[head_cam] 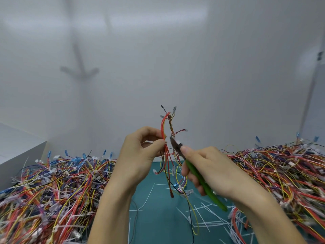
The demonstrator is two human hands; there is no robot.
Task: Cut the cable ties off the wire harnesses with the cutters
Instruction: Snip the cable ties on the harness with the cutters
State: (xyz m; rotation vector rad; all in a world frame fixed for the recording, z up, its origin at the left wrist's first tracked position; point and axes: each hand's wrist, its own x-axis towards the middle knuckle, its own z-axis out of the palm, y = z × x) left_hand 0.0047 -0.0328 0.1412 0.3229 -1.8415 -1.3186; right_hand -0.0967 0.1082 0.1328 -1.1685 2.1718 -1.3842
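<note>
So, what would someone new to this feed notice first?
Probably the two hands at centre: the left hand pinches a wire harness upright while the right hand grips green-handled cutters, tip beside the wires. Next, two big tangles flank them, the left wire pile and the right wire pile, with white cut ties strewn on the green mat between.

A teal counter (158, 226) runs up to a pale wall (211, 67); a white box (21, 154) stands far left, by the wall.
</note>
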